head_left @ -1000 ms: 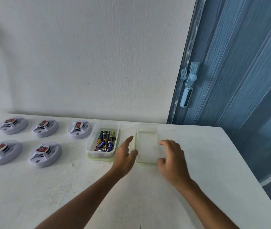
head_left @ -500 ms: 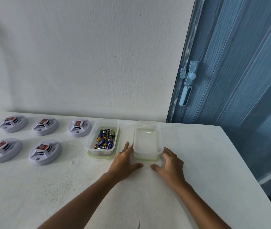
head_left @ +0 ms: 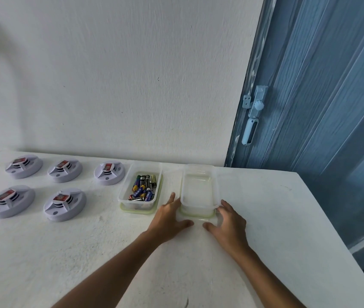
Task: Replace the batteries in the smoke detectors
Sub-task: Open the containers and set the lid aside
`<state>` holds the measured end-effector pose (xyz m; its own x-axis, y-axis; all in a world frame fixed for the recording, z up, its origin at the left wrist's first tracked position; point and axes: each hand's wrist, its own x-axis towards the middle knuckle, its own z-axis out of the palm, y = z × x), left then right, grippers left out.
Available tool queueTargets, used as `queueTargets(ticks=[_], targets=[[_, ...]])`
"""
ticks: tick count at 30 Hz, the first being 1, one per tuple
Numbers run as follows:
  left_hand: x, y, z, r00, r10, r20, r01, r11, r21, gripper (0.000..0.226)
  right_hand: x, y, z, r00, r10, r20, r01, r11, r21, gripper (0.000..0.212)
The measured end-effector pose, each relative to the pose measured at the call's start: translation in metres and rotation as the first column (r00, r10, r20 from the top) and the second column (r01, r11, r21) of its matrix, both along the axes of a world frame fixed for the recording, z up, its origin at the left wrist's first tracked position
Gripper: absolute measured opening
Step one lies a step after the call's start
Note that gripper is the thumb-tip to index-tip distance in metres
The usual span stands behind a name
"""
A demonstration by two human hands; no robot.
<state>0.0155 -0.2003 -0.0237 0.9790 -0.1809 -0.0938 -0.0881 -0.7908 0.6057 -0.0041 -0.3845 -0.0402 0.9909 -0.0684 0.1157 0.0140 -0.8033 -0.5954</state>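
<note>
Several white smoke detectors lie on the white table at the left, with red labels on top: a back row of three [head_left: 65,170] and a front pair [head_left: 65,204]. To their right stands a clear box [head_left: 124,192] holding several loose batteries [head_left: 143,187]. An empty clear box [head_left: 196,187] stands right of it on a green-rimmed lid. My left hand [head_left: 167,218] lies flat at this box's near left corner. My right hand [head_left: 227,223] lies at its near right corner. Their fingertips touch the box's sides; neither hand holds anything.
The white table [head_left: 265,230] meets a white wall at the back and ends at an edge on the right. A blue door [head_left: 321,107] with a pale latch [head_left: 253,114] stands behind the table's right corner.
Both hands have come down and back from over the empty box to the table at its near corners. They have barely moved in the last half second.
</note>
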Motion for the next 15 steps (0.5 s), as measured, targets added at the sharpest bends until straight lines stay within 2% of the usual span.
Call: queueTargets(ticks=[7,11,15], targets=[[-0.003,-0.008,0.004,0.999,0.011,-0.030,-0.011,1.000,-0.016,0.084,-0.003,-0.008,0.005,0.998,0.021,-0.052,-0.019,0.999,0.034,0.056],[-0.008,-0.009,0.011,0.999,0.029,-0.032,-0.030,0.999,-0.043,0.091,0.000,-0.022,0.013,0.991,0.052,-0.124,-0.042,0.996,0.084,0.065],[-0.020,-0.003,0.034,0.994,0.058,0.093,-0.052,0.997,-0.064,0.084,0.010,-0.040,0.040,0.999,0.029,-0.027,-0.027,0.995,0.097,0.061]])
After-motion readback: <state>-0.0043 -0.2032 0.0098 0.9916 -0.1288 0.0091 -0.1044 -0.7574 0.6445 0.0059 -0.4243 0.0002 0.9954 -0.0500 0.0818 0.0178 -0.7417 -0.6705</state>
